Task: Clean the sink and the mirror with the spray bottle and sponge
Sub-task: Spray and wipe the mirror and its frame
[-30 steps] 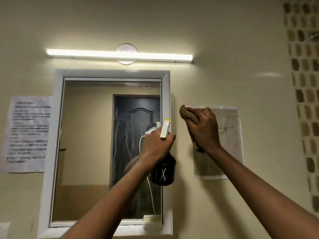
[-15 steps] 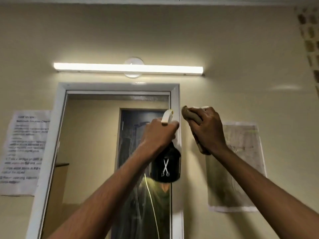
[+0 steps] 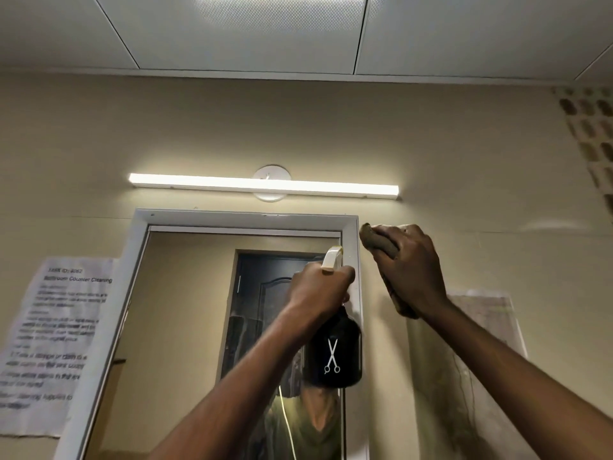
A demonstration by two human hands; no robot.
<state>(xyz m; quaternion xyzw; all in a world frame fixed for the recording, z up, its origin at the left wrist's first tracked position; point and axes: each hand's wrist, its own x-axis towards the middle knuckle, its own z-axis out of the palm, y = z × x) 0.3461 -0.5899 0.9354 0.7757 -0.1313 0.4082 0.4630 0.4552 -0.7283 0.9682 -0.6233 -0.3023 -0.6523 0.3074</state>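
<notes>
Head view looks up at the mirror (image 3: 185, 327), a tall pane whose long axis runs from twelve to six o'clock in a white frame (image 3: 351, 260). The left hand (image 3: 318, 290) is wrapped tight around the neck of the black spray bottle (image 3: 333, 356), whose white nozzle (image 3: 331, 258) sits over the glass near its top right corner. The right hand (image 3: 411, 273) is clenched on the brown sponge (image 3: 378, 242), raised beside the frame's upper right corner over the bare wall (image 3: 464, 144); contact cannot be told. The glass therefore lies at nine o'clock from the sponge, so the wipe will likely need a leftward sweep. The left hand is nearer the mirror. The sink is out of view.
</notes>
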